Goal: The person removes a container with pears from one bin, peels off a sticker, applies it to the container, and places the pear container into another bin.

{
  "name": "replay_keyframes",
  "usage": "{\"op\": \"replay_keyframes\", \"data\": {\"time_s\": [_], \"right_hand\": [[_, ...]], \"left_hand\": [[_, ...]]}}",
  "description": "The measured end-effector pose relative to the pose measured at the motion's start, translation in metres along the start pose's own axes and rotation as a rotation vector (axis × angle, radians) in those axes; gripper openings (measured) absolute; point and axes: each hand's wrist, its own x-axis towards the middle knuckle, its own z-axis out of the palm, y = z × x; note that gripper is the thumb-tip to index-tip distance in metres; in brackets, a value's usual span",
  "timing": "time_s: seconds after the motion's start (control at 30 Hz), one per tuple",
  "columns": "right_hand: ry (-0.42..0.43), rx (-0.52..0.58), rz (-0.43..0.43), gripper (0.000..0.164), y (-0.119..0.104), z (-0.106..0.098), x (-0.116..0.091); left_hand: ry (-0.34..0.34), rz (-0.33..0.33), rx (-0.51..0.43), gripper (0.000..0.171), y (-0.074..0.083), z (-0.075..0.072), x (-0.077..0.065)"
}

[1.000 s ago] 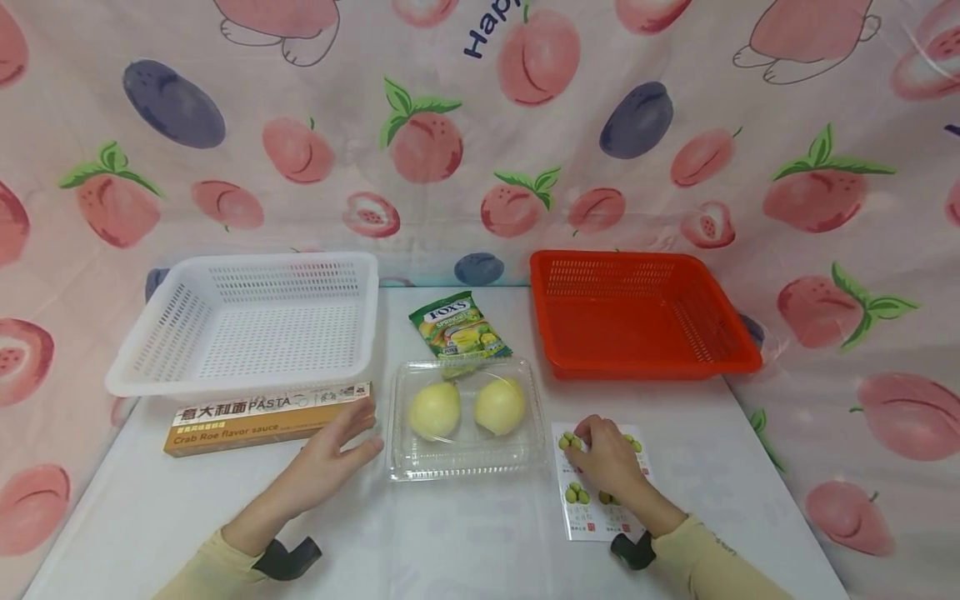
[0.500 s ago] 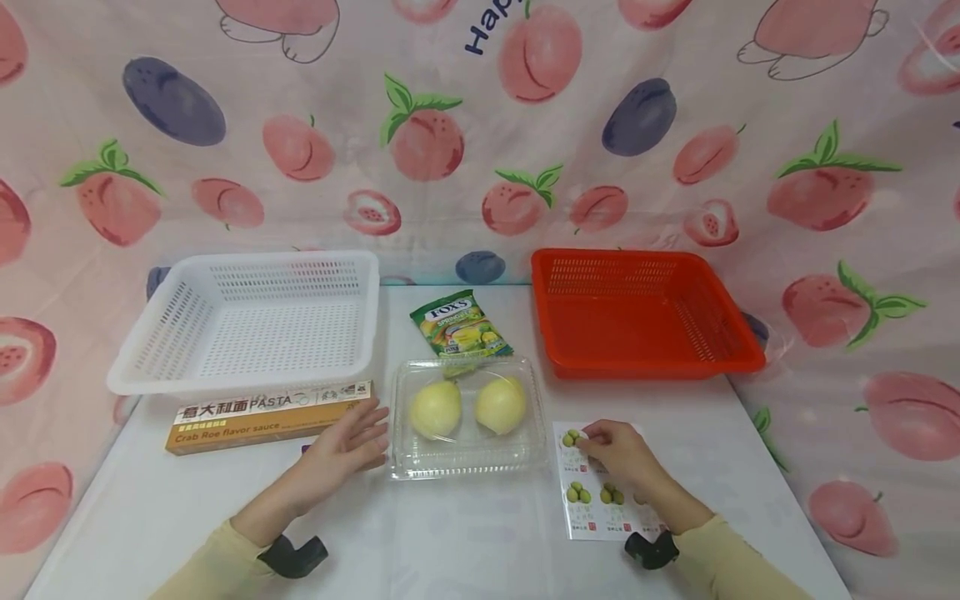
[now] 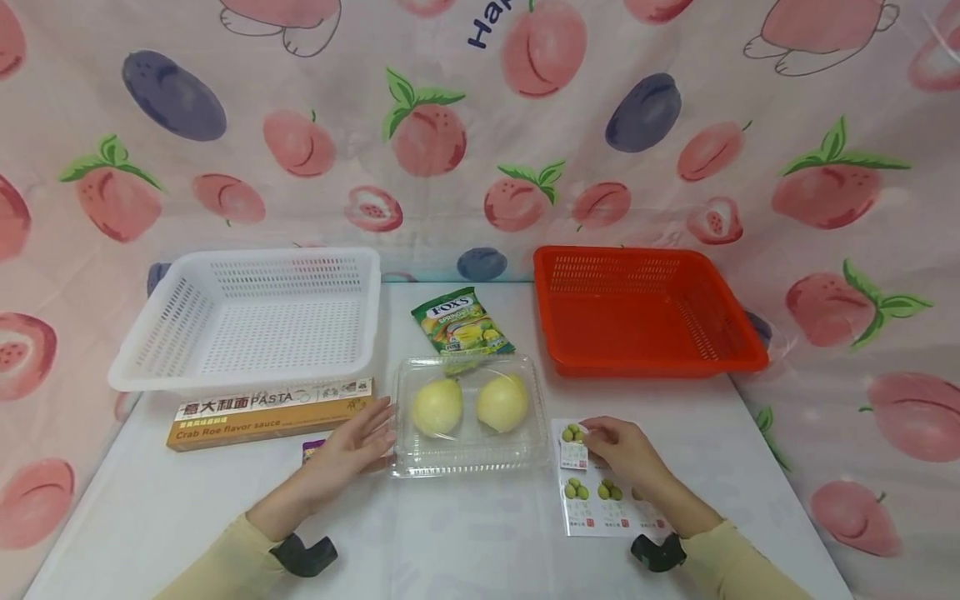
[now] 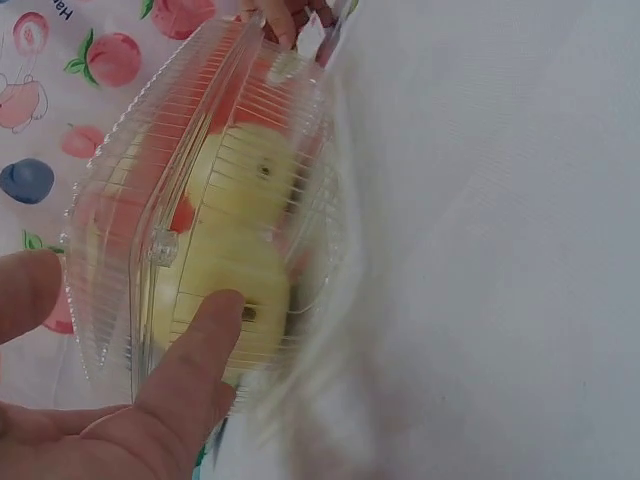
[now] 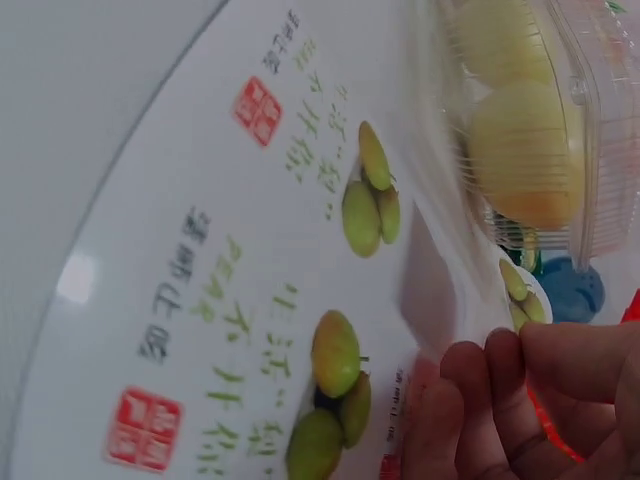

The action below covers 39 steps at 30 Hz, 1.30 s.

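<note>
Right hand [image 3: 626, 450] at near right, thumb + fingertips pinched on a small label [image 3: 574, 455] printed w/ pears. Label partly up off the sticker sheet [image 3: 597, 510], which lay flat on white worktop [image 3: 465, 542]; more pear pics, red seals + green writing on sheet. Left hand [image 3: 347, 447] well apart from right, fingers extended, thumb spread off; fingertips at left side of clear plastic container [image 3: 471, 457], lid on. Contact seemed likely, couldn't be sure. Container mid-worktop, btwn the hands, w/ two pale yellow pears [image 3: 437, 408] side by side inside. Just beyond its far edge: green Fox's pkt [image 3: 462, 322], lying askew. Far left, white basket [image 3: 277, 333]; along its near side, pasta box [image 3: 262, 421], crab roe flavor sauce per print. Purple item [image 3: 311, 448] by left hand, mostly hidden, ID n/a. Far right, red basket [image 3: 637, 329], beyond the sheet. Fruit-print cloth [image 3: 322, 217] hung behind. Pale yellow sleeves, both arms; black wrist mount [image 3: 658, 552] near each cuff.
</note>
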Motion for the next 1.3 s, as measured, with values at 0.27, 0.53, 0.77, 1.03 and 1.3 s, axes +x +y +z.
{"op": "replay_keyframes", "data": {"time_s": [0.27, 0.53, 0.77, 1.03, 1.3], "right_hand": [[0.001, -0.046, -0.181, 0.033, -0.018, -0.018, -0.004], [0.006, 0.043, -0.223, 0.035, -0.041, -0.038, -0.003], [-0.017, 0.095, -0.264, 0.035, -0.063, -0.039, 0.002], [-0.106, 0.126, -0.297, 0.034, -0.083, -0.029, 0.007], [-0.152, 0.150, -0.312, 0.031, -0.101, -0.018, 0.011]], "left_hand": [[0.026, -0.030, -0.017, 0.077, -0.003, 0.003, 0.000], [0.018, -0.032, -0.011, 0.078, -0.003, 0.002, 0.000], [-0.001, -0.018, 0.006, 0.078, -0.002, -0.001, 0.001], [0.084, 0.025, 0.325, 0.075, 0.017, -0.010, -0.003], [0.158, 0.184, 0.407, 0.061, 0.044, -0.013, -0.005]]}}
